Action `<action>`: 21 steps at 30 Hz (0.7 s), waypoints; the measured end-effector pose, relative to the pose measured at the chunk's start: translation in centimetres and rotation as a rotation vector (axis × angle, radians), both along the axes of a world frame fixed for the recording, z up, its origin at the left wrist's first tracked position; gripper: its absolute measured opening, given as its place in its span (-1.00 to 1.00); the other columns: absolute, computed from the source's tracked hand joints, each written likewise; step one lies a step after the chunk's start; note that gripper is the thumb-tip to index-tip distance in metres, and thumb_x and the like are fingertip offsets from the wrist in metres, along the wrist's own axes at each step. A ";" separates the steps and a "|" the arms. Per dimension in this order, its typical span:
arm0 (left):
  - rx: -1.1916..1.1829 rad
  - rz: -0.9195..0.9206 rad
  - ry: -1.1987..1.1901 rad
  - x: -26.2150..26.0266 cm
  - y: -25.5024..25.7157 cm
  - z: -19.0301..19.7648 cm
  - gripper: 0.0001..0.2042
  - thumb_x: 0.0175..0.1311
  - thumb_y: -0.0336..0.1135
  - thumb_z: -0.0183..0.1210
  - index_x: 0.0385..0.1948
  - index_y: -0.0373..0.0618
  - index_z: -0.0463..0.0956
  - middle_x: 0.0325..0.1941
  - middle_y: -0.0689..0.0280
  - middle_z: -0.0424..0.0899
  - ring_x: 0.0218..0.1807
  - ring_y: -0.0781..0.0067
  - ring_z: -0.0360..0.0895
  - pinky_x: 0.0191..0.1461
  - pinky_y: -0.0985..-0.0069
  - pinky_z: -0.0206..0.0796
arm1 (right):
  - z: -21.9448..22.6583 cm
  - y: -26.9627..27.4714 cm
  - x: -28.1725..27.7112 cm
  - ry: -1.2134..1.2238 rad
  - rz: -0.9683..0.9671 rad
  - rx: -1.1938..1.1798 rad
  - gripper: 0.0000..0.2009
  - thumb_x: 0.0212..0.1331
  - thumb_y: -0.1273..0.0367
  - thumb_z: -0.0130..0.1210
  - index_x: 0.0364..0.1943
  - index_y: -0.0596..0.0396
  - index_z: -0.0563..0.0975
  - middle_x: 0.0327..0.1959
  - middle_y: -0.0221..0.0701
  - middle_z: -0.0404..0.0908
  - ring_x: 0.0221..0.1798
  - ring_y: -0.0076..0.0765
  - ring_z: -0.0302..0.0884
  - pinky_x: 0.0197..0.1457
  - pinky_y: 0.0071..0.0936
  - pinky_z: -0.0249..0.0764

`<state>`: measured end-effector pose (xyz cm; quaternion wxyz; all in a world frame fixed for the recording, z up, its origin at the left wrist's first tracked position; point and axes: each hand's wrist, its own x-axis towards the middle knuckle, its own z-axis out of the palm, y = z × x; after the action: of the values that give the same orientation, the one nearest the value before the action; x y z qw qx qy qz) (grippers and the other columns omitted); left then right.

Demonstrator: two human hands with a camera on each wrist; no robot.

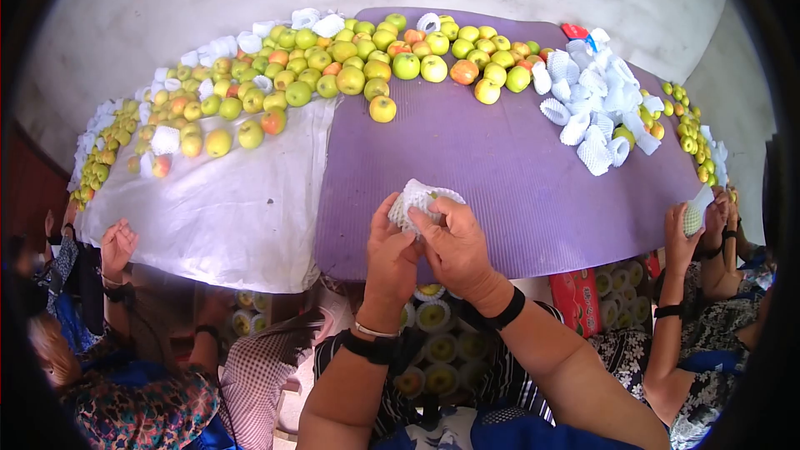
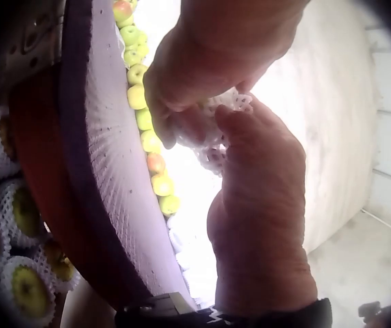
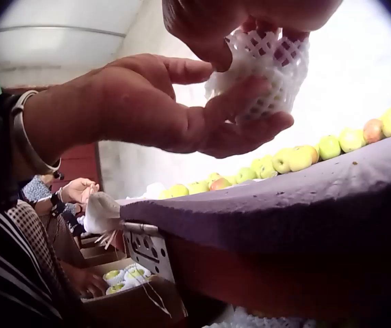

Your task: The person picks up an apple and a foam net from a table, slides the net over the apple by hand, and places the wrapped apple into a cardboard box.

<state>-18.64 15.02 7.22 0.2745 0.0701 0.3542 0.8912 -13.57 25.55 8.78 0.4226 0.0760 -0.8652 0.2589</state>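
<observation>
An apple in a white foam net (image 1: 414, 198) is held up between both hands over the front edge of the purple mat (image 1: 508, 200). A bit of green shows at the net's opening; the net covers the rest. My left hand (image 1: 390, 254) cradles the net from the left, and in the right wrist view its fingers (image 3: 250, 133) lie along the underside. From the other side my right hand (image 1: 460, 250) grips the net's edge, its fingers (image 3: 267, 27) hooked over the mesh in the right wrist view.
Loose apples (image 1: 350, 79) line the table's back. Empty foam nets (image 1: 596, 96) are heaped at the back right. Below the table edge sit netted apples (image 1: 440, 348) and a red carton (image 1: 575, 300). People work on both sides; one at right holds a netted fruit (image 1: 696, 212).
</observation>
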 end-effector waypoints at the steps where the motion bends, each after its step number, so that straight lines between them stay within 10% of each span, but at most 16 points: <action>1: 0.061 -0.013 -0.003 0.0 0.0 0.0 -0.57 0.25 -0.43 -0.09 0.16 -0.24 0.09 0.06 0.12 0.38 0.05 0.21 0.41 0.16 0.29 0.27 | 0.2 -0.1 -0.1 0.019 -0.012 0.059 -0.75 -0.05 0.51 0.07 -0.20 0.21 0.52 -0.24 -0.18 0.46 -0.36 -0.12 0.45 -0.40 -0.32 0.37; 8: 0.282 -0.066 -0.103 -1.0 -0.5 -1.7 -0.60 0.28 -0.31 -0.07 0.13 -0.20 0.14 0.06 0.15 0.41 0.06 0.20 0.41 0.18 0.25 0.23 | -0.5 -1.0 0.4 0.091 0.066 0.135 -0.84 -0.08 0.50 0.07 -0.34 0.15 0.53 -0.24 -0.23 0.48 -0.29 -0.13 0.45 -0.33 -0.39 0.36; 16: 0.261 -0.033 -0.042 -0.4 -0.3 -0.2 -0.60 0.28 -0.33 -0.05 0.13 -0.22 0.14 0.09 0.15 0.40 0.12 0.18 0.38 0.13 0.19 0.29 | -2.3 0.2 0.7 -0.048 0.101 -0.736 -0.77 -0.08 0.55 0.09 -0.26 0.16 0.44 -0.19 -0.28 0.43 -0.18 -0.32 0.40 -0.13 -0.50 0.36; 21: 0.154 -0.054 0.041 -0.2 0.0 -0.4 -0.58 0.24 -0.41 -0.01 0.12 -0.24 0.14 0.08 0.13 0.40 0.10 0.20 0.40 0.13 0.22 0.31 | -0.6 1.3 0.9 -0.097 -0.057 -0.648 -0.65 -0.07 0.51 0.12 -0.12 0.18 0.41 -0.17 -0.25 0.39 -0.18 -0.29 0.39 -0.09 -0.49 0.36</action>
<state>-18.87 15.04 6.84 0.2848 0.1187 0.2881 0.9065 -12.72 26.85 8.19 0.3902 -0.0992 -0.7588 0.5119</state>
